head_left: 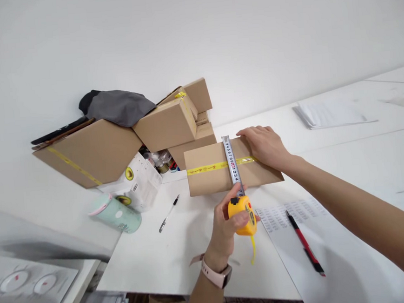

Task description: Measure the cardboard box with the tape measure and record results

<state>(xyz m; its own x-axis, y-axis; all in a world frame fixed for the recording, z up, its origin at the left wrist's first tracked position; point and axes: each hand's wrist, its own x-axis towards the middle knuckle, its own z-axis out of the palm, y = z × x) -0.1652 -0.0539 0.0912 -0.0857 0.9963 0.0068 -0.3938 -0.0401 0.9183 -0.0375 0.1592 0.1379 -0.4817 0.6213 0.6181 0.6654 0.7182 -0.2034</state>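
My left hand [228, 219] is closed around a yellow tape measure [244, 216]. Its white blade [231, 161] runs away from me across the top of a flat cardboard box [211, 179] sealed with yellow tape. My right hand [264, 145] lies on the box's far right part, fingers curled over the back edge, holding it down on the white table [182, 260]. A watch with a pink strap is on my left wrist.
Several cardboard boxes [165, 124] are piled behind, one with a dark grey cloth [118, 106] on top. A mint-green tumbler [118, 214] lies on its side at left. A black pen [169, 213], a red pen [305, 248] on a printed sheet, and a paper stack [328, 113] are also on the table.
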